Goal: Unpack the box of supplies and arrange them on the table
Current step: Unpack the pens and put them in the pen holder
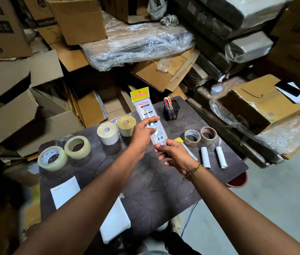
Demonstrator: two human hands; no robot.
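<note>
I hold a clear plastic pen packet (144, 109) with a yellow "TOTEM" header above the dark table (145, 181). My left hand (142, 134) grips its middle, thumb and fingers around it. My right hand (173, 153) pinches its lower end. A second packet with a yellow header (179, 140) lies under my right hand, mostly hidden. On the table stand two clear tape rolls (52, 158), two thick label rolls (107, 133), two brown tape rolls (192, 138), two white paper rolls (205, 157) and a black mesh pen holder (171, 112) with several pens.
White paper sheets (65, 191) lie on the table's near left, another (116, 221) at the near edge. Open cardboard boxes (22, 111) crowd the left and back. Wrapped bundles (136, 43) and boxes (259, 102) are stacked behind and right. A red bucket (238, 181) sits under the right corner.
</note>
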